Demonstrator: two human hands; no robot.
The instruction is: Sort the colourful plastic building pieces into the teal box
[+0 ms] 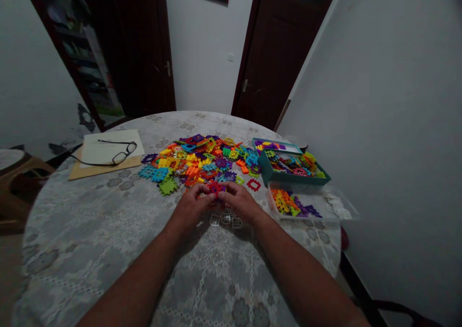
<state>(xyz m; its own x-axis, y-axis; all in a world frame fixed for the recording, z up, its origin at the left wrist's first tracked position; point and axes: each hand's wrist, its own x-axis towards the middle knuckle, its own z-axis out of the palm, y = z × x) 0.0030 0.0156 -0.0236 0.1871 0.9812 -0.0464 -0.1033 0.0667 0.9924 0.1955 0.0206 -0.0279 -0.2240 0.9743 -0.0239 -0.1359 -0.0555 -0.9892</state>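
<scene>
Both hands meet over the middle of the table, at the near edge of a heap of colourful plastic building pieces [195,161]. My left hand [193,204] pinches the left side of a red building piece [215,188], thumb towards me. On its right side my right hand [238,199] grips the same piece; a bit of purple shows beside its fingers. The fingers hide much of what is held. Just below the hands lie several small clear window-like pieces [226,217]. A red ring-shaped piece [253,185] rests to the right of my right hand.
A teal box [296,176] of pieces stands right of the heap, with a clear plastic tray [303,216] in front of it. At the left, eyeglasses [119,158] lie on paper over a board [83,172]. A patterned cloth covers the round table [108,235].
</scene>
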